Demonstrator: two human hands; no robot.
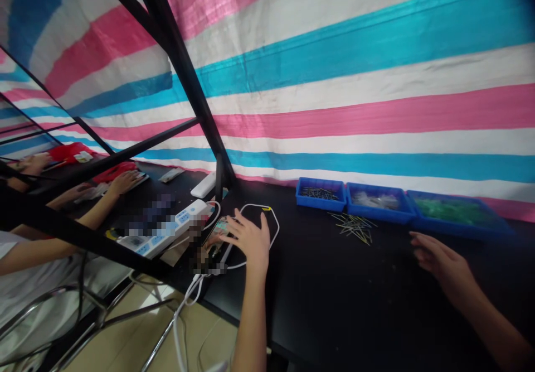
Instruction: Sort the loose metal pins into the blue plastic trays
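Note:
My left hand [251, 241] has its fingers spread above the left part of the black table, near a white cable [277, 224] and some small items partly covered by blur. Nothing is held in it. On the right, my right hand [443, 263] hovers over the table with loosely extended fingers and no visible object in them. Its nearest tray is a blue one holding green pieces [447, 209]. A loose pile of thin metal rods, perhaps long screws [355, 227], lies between my hands. Behind it stand a blue tray of dark screw-like pieces [320, 193] and another of clear plastic pieces [376, 200].
A white power strip [179, 224] with cables lies left of my left hand. A black metal frame post [188, 71] rises there, before a striped sheet [355, 110]. Beyond the frame, other people's hands [125, 182] are at the same table. A metal chair [96, 305] stands below.

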